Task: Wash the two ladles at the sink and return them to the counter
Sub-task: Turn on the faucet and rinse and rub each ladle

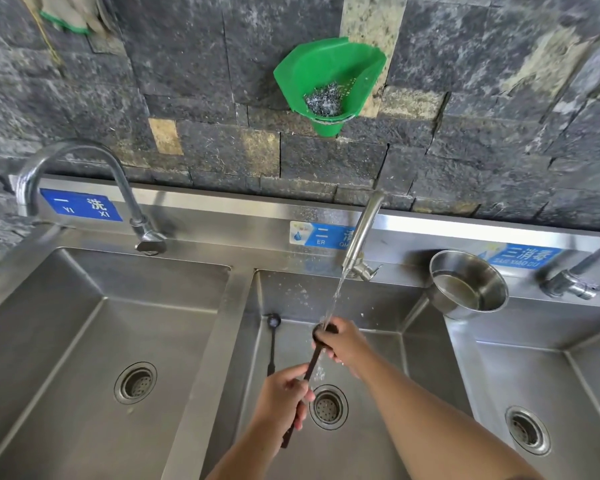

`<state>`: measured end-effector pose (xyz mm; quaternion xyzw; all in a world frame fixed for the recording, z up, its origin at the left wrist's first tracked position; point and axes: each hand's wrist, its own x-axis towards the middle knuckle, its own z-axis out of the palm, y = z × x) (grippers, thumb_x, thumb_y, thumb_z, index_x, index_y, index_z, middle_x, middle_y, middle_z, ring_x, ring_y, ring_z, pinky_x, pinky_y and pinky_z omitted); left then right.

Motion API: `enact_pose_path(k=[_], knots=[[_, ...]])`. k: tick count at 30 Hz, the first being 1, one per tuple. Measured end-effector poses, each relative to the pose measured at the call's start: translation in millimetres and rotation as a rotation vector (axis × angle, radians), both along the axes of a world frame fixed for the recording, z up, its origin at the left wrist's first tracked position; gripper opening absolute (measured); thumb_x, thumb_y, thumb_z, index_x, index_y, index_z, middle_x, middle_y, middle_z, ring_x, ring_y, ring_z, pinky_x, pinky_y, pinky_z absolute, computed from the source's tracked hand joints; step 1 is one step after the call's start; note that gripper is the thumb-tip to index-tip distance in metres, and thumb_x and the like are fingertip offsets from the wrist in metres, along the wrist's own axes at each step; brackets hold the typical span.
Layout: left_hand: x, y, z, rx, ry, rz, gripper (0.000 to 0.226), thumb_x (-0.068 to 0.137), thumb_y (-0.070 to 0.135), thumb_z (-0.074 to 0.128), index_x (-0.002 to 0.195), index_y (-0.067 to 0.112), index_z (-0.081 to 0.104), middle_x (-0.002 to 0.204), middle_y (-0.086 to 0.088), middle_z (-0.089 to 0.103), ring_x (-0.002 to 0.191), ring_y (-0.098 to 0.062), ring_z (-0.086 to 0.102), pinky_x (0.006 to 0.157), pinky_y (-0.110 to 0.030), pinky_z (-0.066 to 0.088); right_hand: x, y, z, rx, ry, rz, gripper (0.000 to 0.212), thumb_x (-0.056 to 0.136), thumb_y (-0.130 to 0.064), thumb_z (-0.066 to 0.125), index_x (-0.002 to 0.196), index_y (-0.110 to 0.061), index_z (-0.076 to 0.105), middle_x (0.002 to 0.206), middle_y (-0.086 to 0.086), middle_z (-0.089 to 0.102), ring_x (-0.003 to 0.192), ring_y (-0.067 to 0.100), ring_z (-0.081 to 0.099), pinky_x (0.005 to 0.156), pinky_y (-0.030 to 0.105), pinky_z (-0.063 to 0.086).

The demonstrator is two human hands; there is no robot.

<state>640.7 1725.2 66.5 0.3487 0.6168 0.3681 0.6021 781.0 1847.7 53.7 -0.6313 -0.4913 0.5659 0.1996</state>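
Two ladles occupy the middle basin [378, 306]: your left hand [284, 389] grips the dark ladle [314, 362] by its handle, your right hand [343, 344] wraps its bowl under the tap [362, 233] stream to rinse; the second ladle [272, 344] waits at left.

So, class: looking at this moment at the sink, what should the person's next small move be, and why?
Probably roll the dark ladle in the left hand so the bowl's other face meets the stream. Water lands on the bowl, which the right hand wraps and covers; the second ladle lies in the same basin, held by neither hand.
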Motion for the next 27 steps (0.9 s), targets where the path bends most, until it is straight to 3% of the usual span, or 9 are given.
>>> enact_pose_path(k=[3,5,8,11,14,19,23,27], knots=[[3,1,5,0.021,-0.001,0.02,0.043,0.094,-0.001,0.05,0.105,0.039,0.062,0.067,-0.006,0.069,0.045,-0.016,0.051,0.041,-0.028,0.043,-7,2,-2,0.09,-0.075,-0.084,0.016,0.099,-0.011,0.054,0.107,-0.007,0.067,0.093,0.027,0.074,0.043,0.012,0.052,0.042,0.023,0.036],[6,3,8,0.027,0.0,0.036,0.045,0.094,-0.001,0.05,0.101,0.041,0.063,0.066,-0.005,0.069,0.046,-0.016,0.051,0.041,-0.029,0.043,-11,-3,-4,0.064,0.027,-0.197,0.02,0.102,-0.011,0.047,0.104,-0.015,0.066,0.086,0.018,0.076,0.046,0.009,0.059,0.04,0.021,0.036],[7,3,12,0.023,0.013,0.042,0.05,0.094,-0.002,0.051,0.091,0.046,0.065,0.066,-0.005,0.07,0.045,-0.016,0.051,0.04,-0.029,0.043,-15,-10,-7,-0.039,0.195,-0.353,0.022,0.103,-0.012,0.044,0.107,-0.016,0.065,0.077,0.008,0.078,0.039,0.007,0.044,0.037,0.019,0.032],[5,0,14,0.014,0.05,0.03,0.052,0.093,-0.003,0.05,0.089,0.046,0.066,0.066,-0.005,0.071,0.043,-0.015,0.051,0.04,-0.029,0.042,-15,-12,-5,-0.177,0.319,-0.36,0.026,0.099,-0.003,0.046,0.115,-0.013,0.063,0.085,0.011,0.077,0.04,0.008,0.04,0.035,0.018,0.029],[0,-2,15,-0.001,0.049,0.043,0.05,0.092,-0.003,0.052,0.09,0.045,0.065,0.069,-0.007,0.072,0.044,-0.015,0.053,0.042,-0.029,0.044,-13,-11,3,-0.213,0.313,-0.254,0.029,0.094,0.006,0.052,0.116,-0.01,0.061,0.085,0.013,0.075,0.043,0.009,0.046,0.037,0.018,0.03],[0,-5,18,0.002,-0.013,0.06,0.045,0.093,-0.002,0.053,0.096,0.041,0.065,0.067,-0.007,0.069,0.045,-0.014,0.052,0.041,-0.027,0.044,-13,-4,12,-0.13,0.237,-0.178,0.014,0.093,0.0,0.061,0.106,-0.006,0.063,0.075,0.011,0.072,0.042,0.009,0.042,0.036,0.018,0.031],[6,-1,19,0.01,-0.046,0.091,0.039,0.095,-0.002,0.052,0.113,0.03,0.062,0.069,-0.009,0.068,0.045,-0.014,0.05,0.041,-0.028,0.042,-21,-3,10,0.044,0.074,-0.247,0.012,0.098,-0.012,0.057,0.102,-0.007,0.067,0.06,0.008,0.058,0.036,0.011,0.039,0.037,0.022,0.029],[7,4,20,0.022,-0.02,0.067,0.04,0.094,-0.003,0.05,0.111,0.028,0.066,0.069,-0.008,0.069,0.045,-0.014,0.05,0.042,-0.028,0.043,-22,-10,7,0.033,0.131,-0.385,0.023,0.102,-0.01,0.044,0.093,-0.01,0.065,0.067,0.008,0.072,0.036,0.008,0.038,0.037,0.023,0.031]])
